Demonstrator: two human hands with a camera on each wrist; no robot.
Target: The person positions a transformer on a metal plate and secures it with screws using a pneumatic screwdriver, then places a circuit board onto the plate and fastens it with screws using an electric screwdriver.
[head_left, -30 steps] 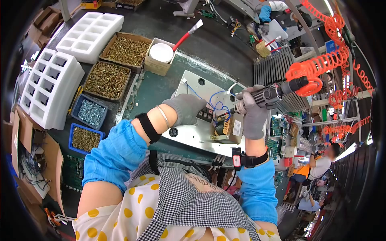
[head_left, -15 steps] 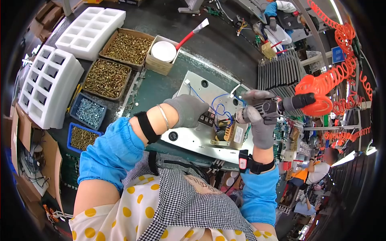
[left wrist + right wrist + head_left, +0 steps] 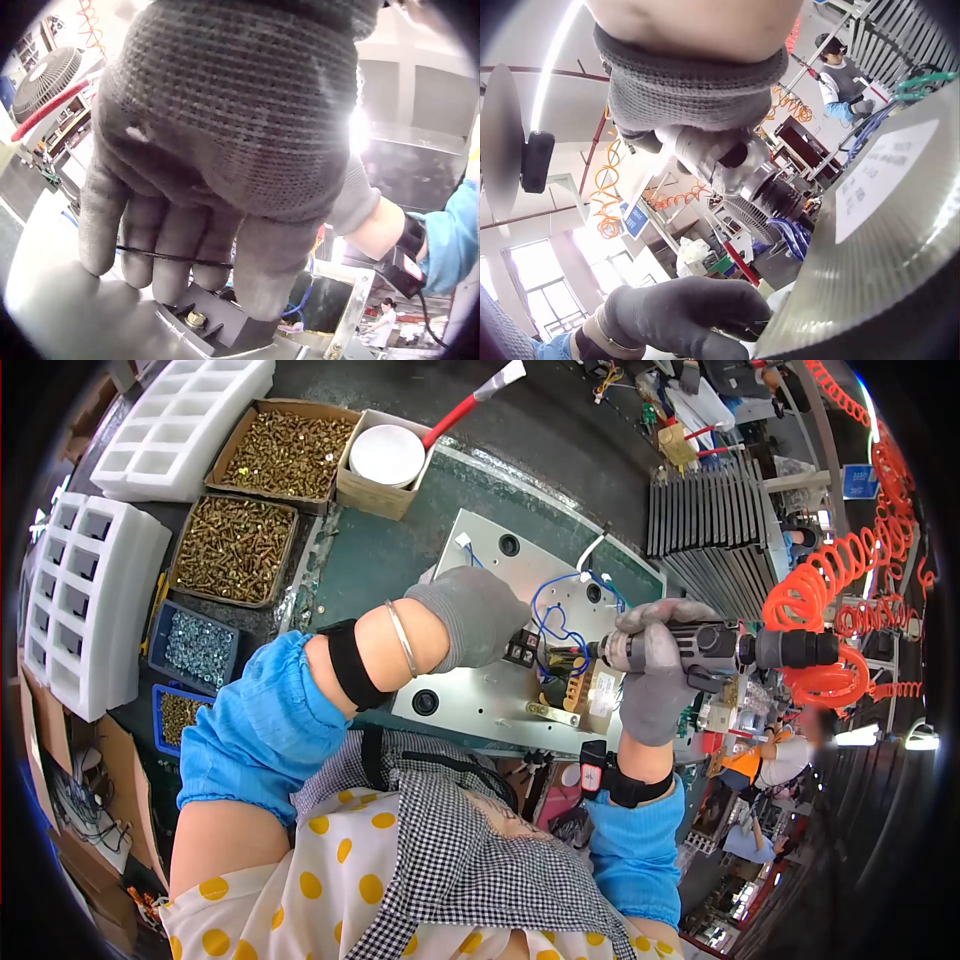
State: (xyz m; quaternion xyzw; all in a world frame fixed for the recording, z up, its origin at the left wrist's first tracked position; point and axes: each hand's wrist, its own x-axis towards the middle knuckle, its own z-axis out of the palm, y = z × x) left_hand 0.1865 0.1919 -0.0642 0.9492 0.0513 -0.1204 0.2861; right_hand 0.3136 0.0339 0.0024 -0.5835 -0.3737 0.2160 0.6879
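My gloved left hand [image 3: 468,618] is at a black terminal block [image 3: 521,649] on a silver metal plate [image 3: 465,705]. The left wrist view shows its thumb and fingertips down at the block [image 3: 225,322], with a thin black strand [image 3: 172,257] across the fingers. My gloved right hand [image 3: 655,695] grips an air screwdriver [image 3: 705,644] that lies level, its nose pointing left at the block; the bit's tip is partly hidden. Between the hands, blue wires [image 3: 543,622] loop over the plate. A transformer [image 3: 603,695] with a white label stands beneath the screwdriver's nose.
Left of the plate are boxes of brass-coloured screws [image 3: 235,550], a blue bin of silver fasteners [image 3: 195,648] and white foam trays [image 3: 95,605]. A red-handled brush [image 3: 450,422] leans from a box with a white tub [image 3: 388,455]. An orange coiled hose [image 3: 830,585] hangs at right.
The screwdriver, first angled up to the right, has become level, and my right hand has moved slightly right and down with it. My left hand stays at the terminal block. The head view has shifted.
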